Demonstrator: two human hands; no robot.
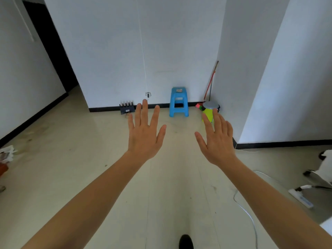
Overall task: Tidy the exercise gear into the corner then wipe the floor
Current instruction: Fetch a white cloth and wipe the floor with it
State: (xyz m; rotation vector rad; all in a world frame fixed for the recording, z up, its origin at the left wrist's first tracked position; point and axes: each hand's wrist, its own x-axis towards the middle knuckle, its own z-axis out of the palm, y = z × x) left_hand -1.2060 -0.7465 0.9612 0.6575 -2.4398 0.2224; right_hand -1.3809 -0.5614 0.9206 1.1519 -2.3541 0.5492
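Two hands up in front of the camera, both bare, palms turned away, fingers straight and spread: left hand (143, 135) and right hand (218, 142), side by side and apart, neither holding nor touching anything. One flat mop head (301, 198), white, lies on the floor (89, 159) at about 4 o'clock from the right hand, well apart from it; its handle runs off toward the right edge. One thin white cable (246, 211) trails across the floor between the right forearm and the mop head. Along the far wall, counted left to right: one small black router (127, 108) with upright antennas at 11 o'clock from the left hand; one blue plastic stool (178, 103) at 12 o'clock between the two hands; one yellow-green bin (209, 109) with a grey lid at 12 o'clock from the right hand, its lower part hidden by that hand's fingertips. One pink-and-green object (199, 105) sits just beside the bin on its left, too small to identify. Two thin sticks (212, 81), one red and one brownish, lean in the corner above the bin. One crumpled white paper (7, 153) at the left edge, 9 o'clock. One dark shoe tip (186, 241) at 6 o'clock.
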